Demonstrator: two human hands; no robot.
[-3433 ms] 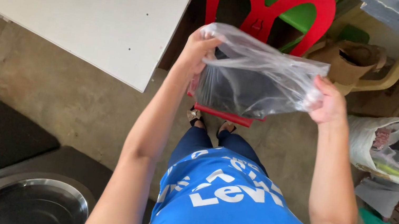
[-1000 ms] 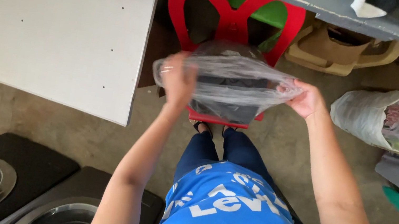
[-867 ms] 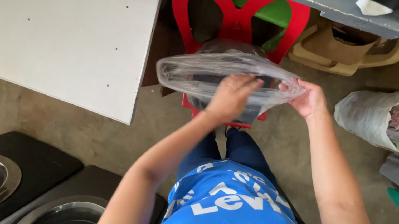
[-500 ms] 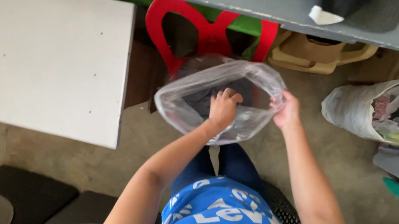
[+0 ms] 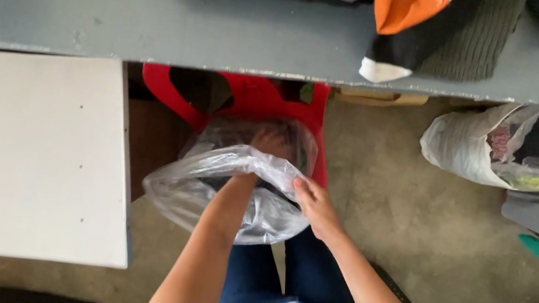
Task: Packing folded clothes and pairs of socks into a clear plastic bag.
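While the head camera looks straight down, the left hand (image 5: 271,143) is plunged inside a clear crumpled plastic bag (image 5: 206,188), its grip blurred by the film and impossible to judge. The right hand (image 5: 313,205) pinches the bag's rim closed between its fingers. The bag hangs over the front edge of a red plastic chair (image 5: 249,98). Holding the mouth steady and taut should help. Half a second ago the mouth gaped rounder; now it is collapsed around the forearm.
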